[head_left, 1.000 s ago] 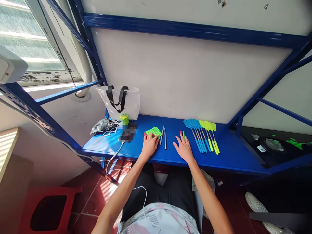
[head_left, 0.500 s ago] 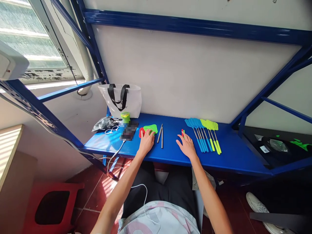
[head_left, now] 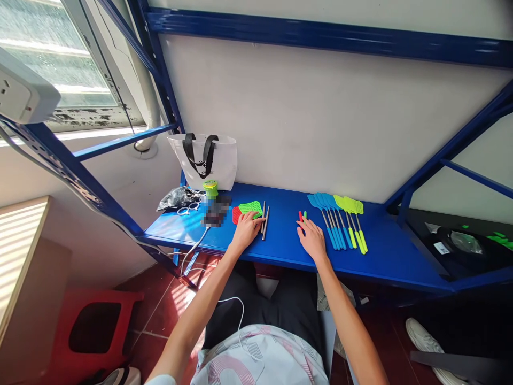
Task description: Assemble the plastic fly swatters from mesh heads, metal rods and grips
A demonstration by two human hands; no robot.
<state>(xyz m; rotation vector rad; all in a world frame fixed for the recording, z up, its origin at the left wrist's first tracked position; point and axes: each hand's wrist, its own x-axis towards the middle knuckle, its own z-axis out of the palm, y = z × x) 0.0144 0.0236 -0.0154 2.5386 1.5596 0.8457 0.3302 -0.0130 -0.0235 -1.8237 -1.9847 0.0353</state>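
My left hand (head_left: 247, 230) lies over the blue shelf with its fingers stretched out, the tips touching one of two slim metal rods (head_left: 266, 223). Just behind that hand are a green fly swatter head (head_left: 251, 208) and a red fly swatter head (head_left: 236, 215), the red one partly covered. My right hand (head_left: 312, 238) rests with fingers apart, nearest a red handle (head_left: 300, 216) and a green handle (head_left: 305, 215), whose lower ends it hides. To its right, several blue fly swatters (head_left: 333, 222) and yellow fly swatters (head_left: 355, 224) lie side by side.
On the shelf's left stand a white bag (head_left: 224, 160) with black straps and a green-lidded tub (head_left: 210, 188). Scissors (head_left: 188, 209), a plastic packet (head_left: 172, 199) and a blurred dark item with a white cable (head_left: 196, 246) lie there. Blue frame posts (head_left: 425, 160) enclose the shelf.
My left hand has moved right from the swatter heads to the metal rods. My right hand has drawn back slightly, showing more of the red and green handles. The view has shifted a little.
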